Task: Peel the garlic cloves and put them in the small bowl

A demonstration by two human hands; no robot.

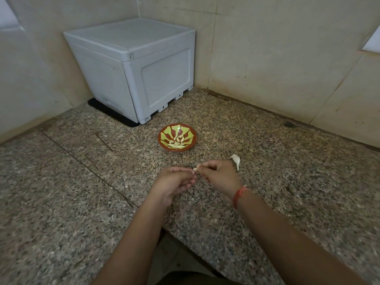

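A small red bowl (186, 128) with a green pattern sits on the speckled granite counter (82, 182); several peeled garlic cloves (176, 143) lie in it. In front of the bowl my left hand (174, 182) and my right hand (218, 173) meet above the counter. Between their fingertips they pinch one pale garlic clove (196, 168), mostly hidden by the fingers. A white scrap of garlic with a stalk (236, 160) lies on the counter just right of my right hand.
A large grey plastic box (135, 68) on a black mat stands in the back corner against the tiled walls. The counter's front edge has a notch between my forearms. A dark spot (289, 124) marks the counter at the far right.
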